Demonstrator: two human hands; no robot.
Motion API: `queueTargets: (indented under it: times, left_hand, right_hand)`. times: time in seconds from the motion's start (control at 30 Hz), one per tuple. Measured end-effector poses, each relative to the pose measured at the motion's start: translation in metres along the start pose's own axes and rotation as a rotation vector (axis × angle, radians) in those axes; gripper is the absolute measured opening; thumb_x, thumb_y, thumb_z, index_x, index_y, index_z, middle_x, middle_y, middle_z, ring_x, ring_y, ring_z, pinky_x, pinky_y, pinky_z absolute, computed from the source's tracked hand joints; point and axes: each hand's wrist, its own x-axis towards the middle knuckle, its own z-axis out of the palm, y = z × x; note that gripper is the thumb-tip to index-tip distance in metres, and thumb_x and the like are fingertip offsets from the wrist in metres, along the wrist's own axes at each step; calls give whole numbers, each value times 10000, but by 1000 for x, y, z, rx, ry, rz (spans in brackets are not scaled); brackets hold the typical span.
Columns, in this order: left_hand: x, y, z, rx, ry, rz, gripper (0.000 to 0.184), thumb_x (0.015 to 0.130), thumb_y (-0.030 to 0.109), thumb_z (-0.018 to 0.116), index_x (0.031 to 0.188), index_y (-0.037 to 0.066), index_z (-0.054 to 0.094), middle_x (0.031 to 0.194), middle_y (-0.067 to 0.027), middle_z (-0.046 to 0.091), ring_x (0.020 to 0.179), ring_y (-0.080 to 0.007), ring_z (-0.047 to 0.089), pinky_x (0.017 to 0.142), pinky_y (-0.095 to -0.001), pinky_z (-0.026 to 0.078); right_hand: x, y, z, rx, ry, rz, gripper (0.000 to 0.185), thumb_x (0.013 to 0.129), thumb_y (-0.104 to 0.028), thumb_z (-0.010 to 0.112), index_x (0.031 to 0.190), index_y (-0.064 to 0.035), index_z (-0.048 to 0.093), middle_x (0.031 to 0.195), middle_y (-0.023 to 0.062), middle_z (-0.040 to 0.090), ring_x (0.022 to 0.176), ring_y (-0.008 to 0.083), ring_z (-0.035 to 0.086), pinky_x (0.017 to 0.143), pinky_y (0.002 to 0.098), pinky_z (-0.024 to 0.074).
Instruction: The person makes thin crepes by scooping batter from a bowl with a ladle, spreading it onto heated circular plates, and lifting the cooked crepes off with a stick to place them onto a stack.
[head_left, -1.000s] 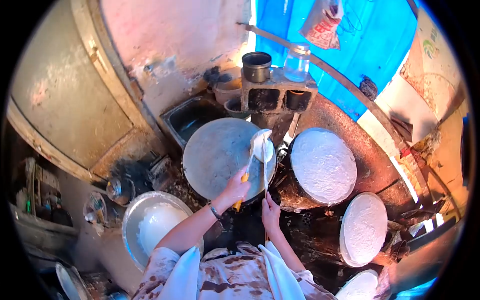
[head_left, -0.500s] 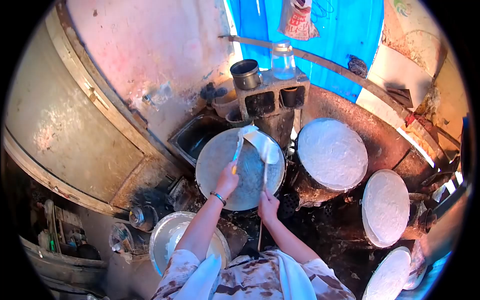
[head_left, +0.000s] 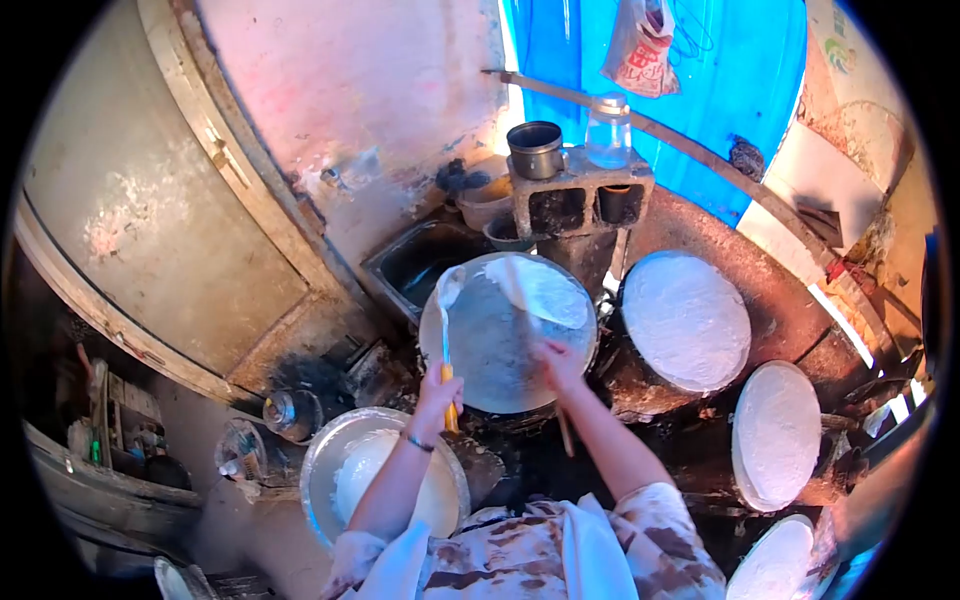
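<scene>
My left hand (head_left: 438, 398) is closed round the yellow handle of a spatula (head_left: 447, 330), whose blade has white batter on it and stands over the left side of the round griddle (head_left: 480, 345). My right hand (head_left: 556, 364) grips a thin wooden stick (head_left: 567, 436) over the griddle's right side; the stick's upper part is smeared by motion. White batter (head_left: 548, 296) lies spread over the griddle's upper right part. Below my left forearm a metal bowl (head_left: 314, 474) holds white batter.
To the right are several round griddles covered in white, one nearest (head_left: 686, 320), another (head_left: 777, 436) below it. Behind, a concrete block (head_left: 582, 165) bears a dark metal pot (head_left: 536, 152) and a clear jar (head_left: 608, 135). A black tray (head_left: 420, 262) lies at the back left.
White batter now covers the griddle's upper right part. My left hand and the spatula have moved left, away from the stick. My right hand has moved up over the griddle.
</scene>
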Motion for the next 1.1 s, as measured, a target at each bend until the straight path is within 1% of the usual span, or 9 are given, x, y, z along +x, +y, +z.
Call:
queueTargets:
  times: [0.13,0.2,0.3,0.47,0.67,0.8,0.87,1.0,1.1]
  left_hand:
    - [-71,-15,-19,-174,103,-122,508,820,-1,537,1271,149,359,696,-43,496,459,-124,489,370,-224,394]
    - [-98,-7,-22,-267,106,-200,511,821,-6,543,1272,149,358,704,-41,494,471,-98,458,395,-201,380]
    - [-142,9,-28,-389,13,-220,549,812,-2,530,1300,162,339,739,-23,472,478,-63,417,389,-180,330]
    - [-187,29,-22,-493,54,13,522,845,3,488,1320,141,319,786,-61,514,475,-57,394,416,-174,317]
    - [-196,25,-27,-639,46,-44,491,867,26,495,1323,116,337,812,-58,520,469,-42,374,424,-168,317]
    - [-200,30,-30,-655,43,45,502,855,16,516,1318,110,347,826,-45,520,479,-38,373,421,-167,308]
    - [-199,29,-24,-662,59,76,507,851,10,520,1318,109,349,833,-41,518,483,-38,373,419,-168,303]
    - [-206,32,-21,-634,124,61,532,829,-2,539,1313,106,347,832,-34,505,495,-39,375,415,-163,291]
    - [-209,41,-23,-622,149,62,550,809,-11,552,1306,107,349,835,-32,498,495,-42,371,413,-159,287]
  right_hand:
    - [14,34,3,76,-4,-63,156,783,-166,659,905,-68,648,505,-35,451,342,64,381,306,214,270]
    - [35,67,11,-190,50,-251,168,774,-169,671,905,-65,653,528,-27,484,366,64,399,327,214,287]
    - [12,0,13,-311,-316,14,231,762,-186,698,939,-47,649,562,-16,514,381,56,391,340,212,283]
    - [65,-5,-30,-171,-170,20,111,802,-160,655,824,-68,595,529,-30,467,366,69,410,309,206,278]
    - [8,-35,-10,-361,-481,332,224,789,-166,676,989,-88,615,543,-26,461,363,61,380,316,202,239]
    - [48,-34,-29,-210,-218,78,173,792,-130,655,947,-65,615,533,-21,454,346,61,359,303,216,227]
    - [44,-20,-13,-398,-316,111,117,819,-168,638,868,-79,579,542,-38,427,361,64,357,312,210,225]
    - [11,-46,-31,-314,-608,542,186,825,-133,633,999,-72,605,541,-31,410,368,52,343,309,205,225]
    - [46,-51,-66,-376,-570,300,241,805,-176,659,1020,-80,612,556,-20,467,361,41,345,304,191,196]
